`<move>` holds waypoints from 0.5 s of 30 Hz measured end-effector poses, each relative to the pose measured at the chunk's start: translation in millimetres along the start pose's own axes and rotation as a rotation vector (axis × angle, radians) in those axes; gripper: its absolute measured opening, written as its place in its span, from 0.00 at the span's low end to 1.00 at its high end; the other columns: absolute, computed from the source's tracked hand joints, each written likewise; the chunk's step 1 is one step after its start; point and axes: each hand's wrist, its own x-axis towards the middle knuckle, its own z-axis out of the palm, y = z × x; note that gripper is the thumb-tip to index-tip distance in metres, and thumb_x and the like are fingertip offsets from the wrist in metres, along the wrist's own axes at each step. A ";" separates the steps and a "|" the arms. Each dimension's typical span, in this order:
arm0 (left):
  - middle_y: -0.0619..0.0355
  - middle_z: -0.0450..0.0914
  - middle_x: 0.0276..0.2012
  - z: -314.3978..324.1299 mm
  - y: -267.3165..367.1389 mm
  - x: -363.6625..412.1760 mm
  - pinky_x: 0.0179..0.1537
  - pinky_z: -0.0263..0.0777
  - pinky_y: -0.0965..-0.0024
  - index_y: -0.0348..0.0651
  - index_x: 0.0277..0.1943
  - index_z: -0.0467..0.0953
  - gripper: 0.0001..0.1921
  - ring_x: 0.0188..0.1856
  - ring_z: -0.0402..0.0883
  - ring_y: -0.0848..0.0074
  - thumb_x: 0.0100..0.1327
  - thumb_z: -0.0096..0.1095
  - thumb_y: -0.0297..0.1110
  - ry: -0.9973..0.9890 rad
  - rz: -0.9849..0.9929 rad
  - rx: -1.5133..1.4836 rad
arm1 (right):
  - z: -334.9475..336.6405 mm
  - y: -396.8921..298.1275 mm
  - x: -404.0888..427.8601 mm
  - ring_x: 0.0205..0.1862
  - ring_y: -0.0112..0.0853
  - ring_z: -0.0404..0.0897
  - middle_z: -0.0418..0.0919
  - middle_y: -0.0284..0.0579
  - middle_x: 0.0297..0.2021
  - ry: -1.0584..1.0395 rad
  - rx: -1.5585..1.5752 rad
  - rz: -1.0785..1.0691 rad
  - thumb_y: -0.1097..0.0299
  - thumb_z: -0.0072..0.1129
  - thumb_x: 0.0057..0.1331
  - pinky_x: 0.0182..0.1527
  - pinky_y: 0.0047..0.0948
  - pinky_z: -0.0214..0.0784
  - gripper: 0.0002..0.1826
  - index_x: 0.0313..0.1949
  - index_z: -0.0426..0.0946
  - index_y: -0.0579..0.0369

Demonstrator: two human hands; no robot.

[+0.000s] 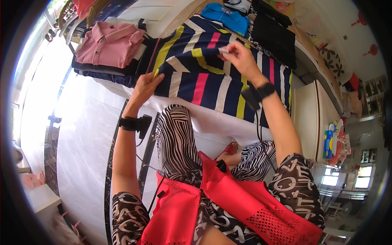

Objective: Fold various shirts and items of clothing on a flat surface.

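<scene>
A navy garment (208,67) with yellow, white and pink stripes lies spread out in front of me, slightly rumpled in the middle. My left hand (147,85) pinches its near left edge between thumb and fingers, around a yellow stripe. Over the middle of the cloth, my right hand (243,59) grips a bit of the fabric with thumb and fingertips; a pale patch shows at the pinch. Just left of the garment, a folded pink polo shirt (107,44) tops a stack of folded dark clothes (102,75).
Behind the garment lie a folded blue shirt (225,18) and black clothing (271,36). A wicker basket (95,12) stands at the far left. To my right is a pale cabinet (306,119), with a blue and yellow package (328,144) beside it. White cloth (211,122) hangs below the garment.
</scene>
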 end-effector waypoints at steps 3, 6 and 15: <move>0.72 0.62 0.20 -0.1 -2.2 -4.1 0.23 0.53 0.76 0.35 0.32 0.76 0.14 0.24 0.58 0.89 0.70 0.63 0.36 0.021 0.129 0.082 | 11.0 5.0 -75.3 0.48 0.28 0.81 0.81 0.43 0.45 0.038 -0.053 -0.062 0.81 0.58 0.66 0.50 0.25 0.74 0.07 0.37 0.68 0.58; 0.65 0.66 0.21 8.3 3.5 -9.9 0.26 0.60 0.75 0.32 0.39 0.79 0.08 0.24 0.64 0.84 0.68 0.62 0.31 0.095 0.338 0.199 | 25.0 16.3 -124.5 0.46 0.33 0.82 0.81 0.44 0.46 0.054 -0.202 -0.005 0.85 0.55 0.61 0.48 0.26 0.73 0.08 0.36 0.69 0.59; 0.51 0.75 0.52 17.1 50.6 -32.1 0.52 0.68 0.60 0.50 0.63 0.72 0.28 0.52 0.77 0.61 0.57 0.65 0.27 0.213 0.689 0.872 | 41.3 27.0 -143.1 0.46 0.43 0.78 0.79 0.46 0.44 0.121 -0.378 -0.274 0.85 0.54 0.56 0.49 0.35 0.71 0.09 0.36 0.70 0.60</move>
